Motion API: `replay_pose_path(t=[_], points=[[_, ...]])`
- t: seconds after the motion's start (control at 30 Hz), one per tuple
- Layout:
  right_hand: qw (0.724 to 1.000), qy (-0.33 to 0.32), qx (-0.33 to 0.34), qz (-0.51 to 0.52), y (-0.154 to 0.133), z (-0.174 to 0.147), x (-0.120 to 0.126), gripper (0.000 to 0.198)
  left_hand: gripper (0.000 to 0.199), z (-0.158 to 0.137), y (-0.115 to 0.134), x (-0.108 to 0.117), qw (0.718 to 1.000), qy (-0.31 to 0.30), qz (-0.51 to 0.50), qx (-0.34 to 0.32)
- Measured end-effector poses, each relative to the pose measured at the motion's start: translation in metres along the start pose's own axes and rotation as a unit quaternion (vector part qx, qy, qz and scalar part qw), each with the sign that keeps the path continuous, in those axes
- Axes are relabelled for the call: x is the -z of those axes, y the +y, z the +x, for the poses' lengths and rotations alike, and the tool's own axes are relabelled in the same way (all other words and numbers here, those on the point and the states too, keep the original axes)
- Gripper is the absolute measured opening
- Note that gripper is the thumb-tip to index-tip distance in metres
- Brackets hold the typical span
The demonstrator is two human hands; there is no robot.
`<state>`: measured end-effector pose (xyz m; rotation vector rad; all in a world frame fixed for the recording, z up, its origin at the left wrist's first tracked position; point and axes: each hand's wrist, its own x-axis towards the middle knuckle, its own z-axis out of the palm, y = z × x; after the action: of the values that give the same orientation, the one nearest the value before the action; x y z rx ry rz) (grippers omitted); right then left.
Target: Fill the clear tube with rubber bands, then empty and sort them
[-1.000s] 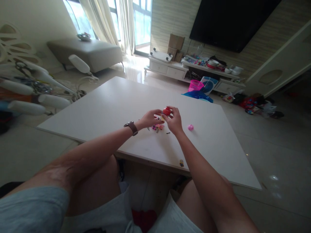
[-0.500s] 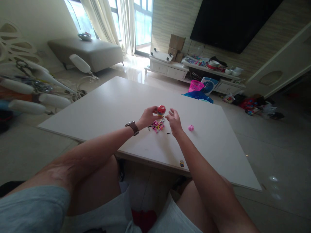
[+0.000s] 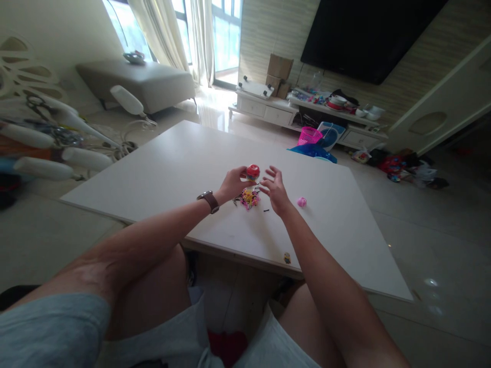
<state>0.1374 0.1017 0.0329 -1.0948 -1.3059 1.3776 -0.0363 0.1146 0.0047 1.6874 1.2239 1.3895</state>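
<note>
- My left hand [image 3: 233, 185] pinches a small red-topped container [image 3: 253, 169] between thumb and fingers, raised over the worktop [image 3: 192, 153]; whether its lower end is open, I cannot tell.
- My right hand [image 3: 276, 191] hovers just beside it, fingers spread, apparently holding nothing.
- Good handling here, I judge, means a light, steady pinch, the container low and level, and the free fingers near enough to brace it.
- Below lies a loose pile of small pink, yellow and black pieces [image 3: 249, 198]; keeping my wrist and fingertips clear should avoid scattering them.
- One black piece [image 3: 266, 210] sits apart, easily brushed away by my forearm.
- Farther right rests a pink rounded object [image 3: 302, 202]; near the front edge, a yellow-and-blue figure [image 3: 287, 258], best given elbow room.
</note>
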Motion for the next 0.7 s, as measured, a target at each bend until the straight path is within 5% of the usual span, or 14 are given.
replay_pose_path(t=[0.7], points=[[1.000, -0.004, 0.005, -0.019, 0.0026, -0.0015, -0.0023, 0.042, 0.039, -0.0025, 0.0038, -0.0004, 1.000, -0.013, 0.011, 0.002]])
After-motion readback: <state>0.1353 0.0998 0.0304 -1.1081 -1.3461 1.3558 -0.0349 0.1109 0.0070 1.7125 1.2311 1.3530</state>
